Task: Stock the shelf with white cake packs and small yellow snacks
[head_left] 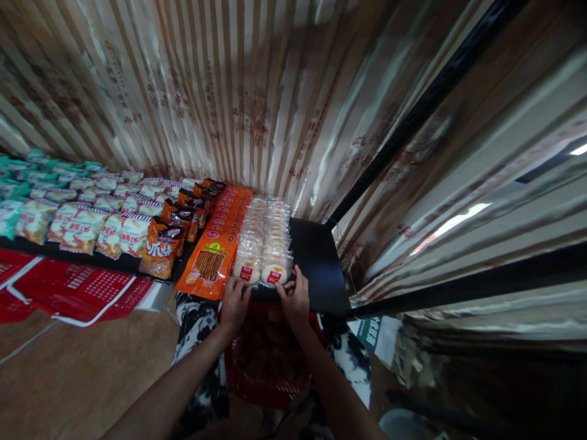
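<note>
Two columns of clear-wrapped round crackers (263,238) are set out just beyond the fingertips, running away from them across a black shelf (316,263); the near end of the left column is touched by the bent fingers of the left hand (235,300); the near right corner of the right column is bracketed by the right hand (296,299) – thumb at the front edge, fingers spread along the side; whether either column is actually pinched cannot be told.

Just left of the left fingers, a long orange packet (215,241) is laid flat beside the crackers; farther left, orange-and-black bags (160,247) are lined up, then white bags (85,229), then green bags (32,174) – all in rows; right of the right fingers, bare shelf is seen, bounded by black poles (426,116).

Below both hands, a red container (284,397) is held between patterned trouser legs (351,357); beyond the fingertips, the whole background is filled by striped sheeting (257,79).
</note>
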### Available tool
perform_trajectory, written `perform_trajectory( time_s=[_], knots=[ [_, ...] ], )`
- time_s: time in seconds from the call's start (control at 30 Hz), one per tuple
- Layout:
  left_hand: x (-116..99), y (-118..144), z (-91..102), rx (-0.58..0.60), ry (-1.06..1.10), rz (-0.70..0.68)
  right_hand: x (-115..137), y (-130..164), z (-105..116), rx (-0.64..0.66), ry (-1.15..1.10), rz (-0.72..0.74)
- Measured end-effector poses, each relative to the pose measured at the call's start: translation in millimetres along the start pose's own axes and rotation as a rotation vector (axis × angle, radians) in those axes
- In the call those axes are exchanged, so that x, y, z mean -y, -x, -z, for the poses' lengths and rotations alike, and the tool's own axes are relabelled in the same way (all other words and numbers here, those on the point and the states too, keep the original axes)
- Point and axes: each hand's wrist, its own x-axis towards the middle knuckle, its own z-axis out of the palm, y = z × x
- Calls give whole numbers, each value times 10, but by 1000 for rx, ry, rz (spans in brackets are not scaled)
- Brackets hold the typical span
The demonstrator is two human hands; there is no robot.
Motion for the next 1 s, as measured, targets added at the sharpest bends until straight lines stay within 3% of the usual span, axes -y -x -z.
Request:
perform_trajectory(
  time_s=[0.23, 0.33, 0.67, 1.0],
  knots=[
    [-32, 47, 18, -51, -141, -107, -36, 0, -12, -72, -6, 43],
    [-72, 16, -10, -93, -224, -154, -40, -46, -20, -46, -29, 62],
    [-99, -113, -281, -87, -317, -146, 7, -191, -139, 85, 79, 70],
    [-79, -118, -308, -114, -365, -119, 22, -195, -223, 103, 133, 35]
  ],
)
